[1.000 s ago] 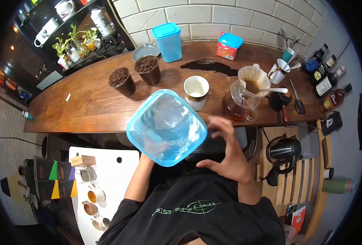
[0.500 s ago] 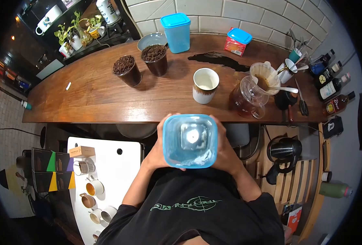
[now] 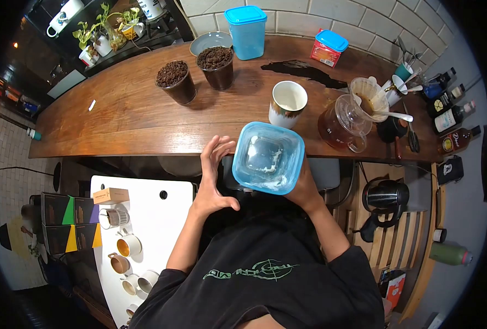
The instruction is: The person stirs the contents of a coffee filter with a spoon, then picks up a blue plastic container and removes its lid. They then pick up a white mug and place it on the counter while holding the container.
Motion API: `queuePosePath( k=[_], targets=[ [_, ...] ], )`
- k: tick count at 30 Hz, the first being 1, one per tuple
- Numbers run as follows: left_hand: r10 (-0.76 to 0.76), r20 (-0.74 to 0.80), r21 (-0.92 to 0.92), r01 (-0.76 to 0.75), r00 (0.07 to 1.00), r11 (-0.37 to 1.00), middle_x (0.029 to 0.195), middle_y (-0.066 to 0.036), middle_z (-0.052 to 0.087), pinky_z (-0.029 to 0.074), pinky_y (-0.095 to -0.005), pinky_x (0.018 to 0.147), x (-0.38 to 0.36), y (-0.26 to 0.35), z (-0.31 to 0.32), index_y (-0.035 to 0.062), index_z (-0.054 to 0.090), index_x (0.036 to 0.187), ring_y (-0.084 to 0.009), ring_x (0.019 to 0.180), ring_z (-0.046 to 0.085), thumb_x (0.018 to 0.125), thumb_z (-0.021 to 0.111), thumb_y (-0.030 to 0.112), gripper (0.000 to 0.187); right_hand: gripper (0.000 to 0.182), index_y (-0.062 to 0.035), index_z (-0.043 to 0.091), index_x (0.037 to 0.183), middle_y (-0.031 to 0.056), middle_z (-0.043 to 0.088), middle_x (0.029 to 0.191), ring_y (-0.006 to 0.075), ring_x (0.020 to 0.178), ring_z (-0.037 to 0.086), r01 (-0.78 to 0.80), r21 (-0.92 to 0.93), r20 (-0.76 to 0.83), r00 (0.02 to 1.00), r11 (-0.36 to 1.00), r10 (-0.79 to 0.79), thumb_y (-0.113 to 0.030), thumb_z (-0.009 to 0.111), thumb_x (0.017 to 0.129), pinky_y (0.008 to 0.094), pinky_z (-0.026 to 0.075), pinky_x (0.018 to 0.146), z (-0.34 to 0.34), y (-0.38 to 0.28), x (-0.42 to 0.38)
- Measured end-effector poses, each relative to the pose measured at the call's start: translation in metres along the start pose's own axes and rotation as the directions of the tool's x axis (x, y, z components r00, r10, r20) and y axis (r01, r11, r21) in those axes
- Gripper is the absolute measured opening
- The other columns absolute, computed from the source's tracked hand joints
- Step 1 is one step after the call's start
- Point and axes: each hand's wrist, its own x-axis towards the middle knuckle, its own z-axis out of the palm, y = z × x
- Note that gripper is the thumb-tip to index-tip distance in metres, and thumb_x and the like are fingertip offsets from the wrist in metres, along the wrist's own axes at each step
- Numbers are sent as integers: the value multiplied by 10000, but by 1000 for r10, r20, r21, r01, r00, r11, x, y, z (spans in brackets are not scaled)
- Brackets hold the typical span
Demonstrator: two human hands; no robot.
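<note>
A blue see-through plastic container without a lid is tilted so its inside faces me, with white powdery residue on the bottom and wall. My right hand grips it from the right side, the fingers partly hidden behind it. My left hand is off to the container's left, thumb and fingers spread, holding nothing. Just beyond the container stands a white and brown mug on the wooden counter. To the right is a glass coffee server with a dripper and a white spoon.
Two cups of dark grounds stand at the back left, near a lidded blue container. A red box sits by the wall. Bottles line the right side. Below left, a white table carries several cups; a black kettle is lower right.
My left hand has let go of the container and opened out to the left. The container has shifted right and toward the counter, tilting, in my right hand.
</note>
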Motion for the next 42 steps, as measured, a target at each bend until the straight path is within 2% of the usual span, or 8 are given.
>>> queuePosePath(
  k=[1, 3, 5, 15, 22, 32, 37, 42],
  targets=[
    [-11, 0, 2, 11, 1000, 1000, 1475, -184, 287, 263, -501, 1143, 1, 0, 0, 76, 90, 1521, -348, 1367, 360, 387, 836, 747, 1514, 895, 15, 313, 1384, 189, 442, 1354, 307, 1280, 453, 96, -185, -32, 994, 978, -104, -134, 852, 687, 405, 358, 1097, 0, -4, 3],
    [1, 1, 2, -1, 1000, 1000, 1477, -184, 287, 269, -498, 1138, 2, -2, -2, 75, 98, 1520, -342, 1363, 362, 390, 837, 747, 1509, 900, 16, 314, 1379, 211, 434, 1358, 348, 1275, 457, -182, 518, 33, 981, 836, 192, -130, 856, 676, 411, 370, 1084, 5, -3, -6],
    [-11, 1, 16, 11, 1000, 1000, 1478, -184, 290, 273, -492, 1135, 3, -1, -4, 70, 108, 1519, -338, 1361, 365, 395, 838, 745, 1500, 921, 6, 304, 1385, 225, 433, 1351, 369, 1268, 457, 148, -216, 15, 989, 965, -148, -141, 865, 669, 418, 378, 1079, 1, -6, 8],
    [-17, 34, 19, 17, 999, 1000, 1465, -215, 319, 273, -484, 1139, 8, 2, -1, 61, 134, 1510, -343, 1358, 369, 419, 837, 736, 1464, 916, 8, 305, 1370, 211, 451, 1337, 364, 1243, 482, -173, 288, 84, 984, 942, 155, -178, 873, 676, 422, 395, 1063, 6, -15, 5],
    [-56, 33, 46, 54, 998, 997, 1465, -213, 321, 285, -477, 1134, 9, 6, 3, 54, 129, 1513, -340, 1357, 370, 445, 810, 761, 1451, 892, 9, 330, 1371, 201, 461, 1321, 343, 1233, 492, 57, -119, 29, 998, 991, -54, -170, 870, 684, 409, 400, 1054, 7, -9, 7],
    [-230, 150, -143, 251, 962, 957, 1520, -187, 230, 375, -462, 1093, -5, 18, 32, 53, 71, 1522, -332, 1342, 404, 702, 633, 798, 1242, 959, -14, 337, 1396, 197, 440, 1348, 337, 1271, 456, -193, 290, 9, 980, 937, 199, -147, 893, 626, 423, 378, 1073, -11, -24, -31],
    [-617, 323, -735, 601, 718, 315, 1356, -144, 484, 442, -435, 1042, -1, 26, 43, 49, 299, 1437, -262, 1227, 515, 976, 390, 622, 741, 944, -27, 346, 1385, 201, 444, 1339, 348, 1243, 472, 248, 94, -69, 968, 964, -242, -132, 884, 615, 427, 392, 1057, -20, -6, -31],
    [-701, 172, -747, 556, 692, 365, 1142, -93, 577, 478, -427, 981, -18, 11, 59, 64, 488, 1278, -215, 1151, 543, 983, 454, 567, 585, 909, -51, 342, 1378, 209, 456, 1305, 362, 1209, 489, 275, 34, -92, 958, 961, -271, -105, 856, 629, 436, 411, 1032, -27, -23, -34]
  ],
)
